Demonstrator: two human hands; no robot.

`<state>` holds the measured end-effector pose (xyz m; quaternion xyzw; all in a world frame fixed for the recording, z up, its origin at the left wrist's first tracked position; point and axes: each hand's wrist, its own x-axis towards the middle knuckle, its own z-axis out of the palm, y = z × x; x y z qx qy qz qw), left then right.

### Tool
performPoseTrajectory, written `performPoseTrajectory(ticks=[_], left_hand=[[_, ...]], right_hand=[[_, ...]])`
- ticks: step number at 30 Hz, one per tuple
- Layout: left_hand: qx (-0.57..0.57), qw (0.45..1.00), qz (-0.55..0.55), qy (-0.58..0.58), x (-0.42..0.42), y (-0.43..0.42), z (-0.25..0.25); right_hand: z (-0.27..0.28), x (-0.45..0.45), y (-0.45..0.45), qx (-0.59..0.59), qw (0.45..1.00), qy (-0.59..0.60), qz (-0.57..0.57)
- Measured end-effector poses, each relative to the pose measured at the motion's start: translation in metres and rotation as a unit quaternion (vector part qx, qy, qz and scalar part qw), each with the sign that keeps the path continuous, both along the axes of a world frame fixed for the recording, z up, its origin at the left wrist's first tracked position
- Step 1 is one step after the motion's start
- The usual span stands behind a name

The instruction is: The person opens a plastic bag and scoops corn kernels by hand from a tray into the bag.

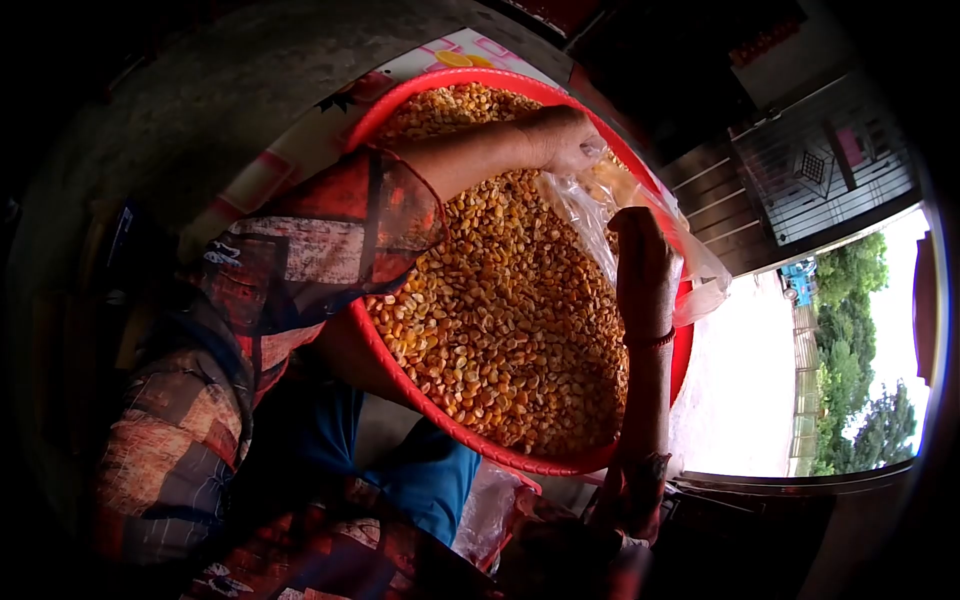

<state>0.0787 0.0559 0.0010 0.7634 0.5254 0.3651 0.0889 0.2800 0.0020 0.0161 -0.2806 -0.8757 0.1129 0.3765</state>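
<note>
A wide red basin (560,465) full of yellow-orange corn kernels (500,320) fills the middle of the view. Over its far right side, my left hand (572,140) is closed on a clear plastic bag (590,218), with the forearm reaching across the corn. My right hand (645,252) is closed in a fist at the bag's nearer side, by the basin's right rim. Between the two hands the plastic hangs crumpled above the kernels, and part of it drapes outside the rim. How much corn the bag holds, I cannot make out.
Behind the basin lies a patterned sheet (300,135). My blue-clad leg (425,480) is below the near rim, beside another clear plastic bag (487,510). To the right, a metal gate (825,175) stands by a bright opening with trees (850,320) and a blue vehicle (798,282) outside.
</note>
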Motion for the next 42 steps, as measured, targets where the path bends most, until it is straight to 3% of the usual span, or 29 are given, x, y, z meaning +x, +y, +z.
performPoseTrajectory(ticks=[2, 5, 8, 9, 12, 16, 18, 19, 20, 21, 22, 23, 25, 27, 28, 30, 32, 34, 36, 38, 40, 42], left_hand=[[-0.023, 1.0, 0.0, -0.006, 0.001, -0.001, 0.001], [-0.031, 0.999, -0.007, -0.009, 0.001, -0.005, 0.003], [-0.025, 1.0, -0.006, 0.003, 0.002, -0.006, 0.005], [-0.035, 0.999, 0.001, 0.012, 0.003, -0.005, 0.005], [-0.02, 0.999, -0.001, 0.026, 0.002, -0.003, 0.003], [-0.018, 0.999, 0.004, 0.034, 0.003, -0.005, 0.004], [0.017, 0.995, -0.009, 0.101, 0.007, -0.017, 0.016], [-0.048, 0.998, 0.004, 0.044, 0.013, -0.024, 0.026], [-0.043, 0.997, -0.004, 0.056, 0.013, -0.019, 0.022], [-0.05, 0.988, -0.071, -0.125, 0.012, -0.009, 0.007], [-0.062, 0.942, -0.135, -0.301, 0.01, -0.002, -0.001], [-0.141, 0.936, -0.128, -0.298, 0.008, -0.006, 0.011], [-0.166, 0.914, -0.137, -0.344, 0.004, -0.009, 0.022], [-0.2, 0.865, -0.142, -0.438, 0.003, -0.017, 0.031], [-0.202, 0.866, -0.148, -0.432, 0.006, -0.024, 0.036], [-0.191, 0.824, -0.133, -0.516, 0.009, -0.032, 0.042], [-0.193, 0.818, -0.149, -0.521, 0.008, -0.028, 0.038], [-0.18, 0.792, -0.169, -0.558, 0.009, -0.026, 0.036], [-0.18, 0.787, -0.192, -0.558, 0.008, -0.029, 0.039], [-0.187, 0.788, -0.222, -0.542, 0.011, -0.04, 0.048], [-0.205, 0.796, -0.269, -0.503, 0.004, -0.032, 0.044], [-0.222, 0.799, -0.317, -0.461, 0.005, -0.029, 0.04]], right_hand=[[0.009, 0.008, 0.004, 0.043, 0.996, 0.001, -0.073], [0.005, 0.028, 0.027, -0.008, 0.99, -0.002, -0.139], [-0.011, 0.044, 0.049, -0.04, 0.995, 0.024, -0.084], [-0.007, 0.04, 0.045, 0.016, 0.997, 0.006, -0.072], [-0.002, 0.036, 0.037, 0.009, 0.999, 0.004, -0.048], [0.002, 0.038, 0.031, -0.022, 0.998, -0.01, -0.064], [0.004, 0.037, 0.021, -0.038, 0.997, 0.006, -0.062], [0.007, 0.037, 0.015, -0.04, 0.998, -0.017, -0.04], [0.01, 0.038, 0.009, -0.041, 0.998, -0.039, -0.018], [0.008, 0.038, 0.008, -0.003, 0.997, -0.082, -0.018], [0.013, 0.042, 0.003, 0.054, 0.988, -0.146, -0.019], [0.013, 0.047, 0.0, 0.028, 0.983, -0.18, -0.034], [0.003, 0.065, 0.007, -0.009, 0.966, -0.249, -0.064], [0.006, 0.078, 0.01, -0.01, 0.966, -0.24, -0.092], [0.01, 0.083, 0.012, -0.011, 0.965, -0.237, -0.11], [0.016, 0.088, 0.024, 0.023, 0.985, -0.123, -0.121], [0.022, 0.09, 0.035, 0.008, 0.991, -0.018, -0.135], [0.043, 0.082, 0.017, 0.042, 0.989, -0.008, -0.138], [0.06, 0.058, -0.018, 0.156, 0.978, -0.04, -0.133], [0.057, 0.041, -0.042, -0.024, 0.995, -0.086, -0.034], [0.041, 0.031, -0.055, 0.042, 0.978, -0.198, 0.054], [0.005, 0.024, -0.054, 0.059, 0.977, -0.199, 0.054]])
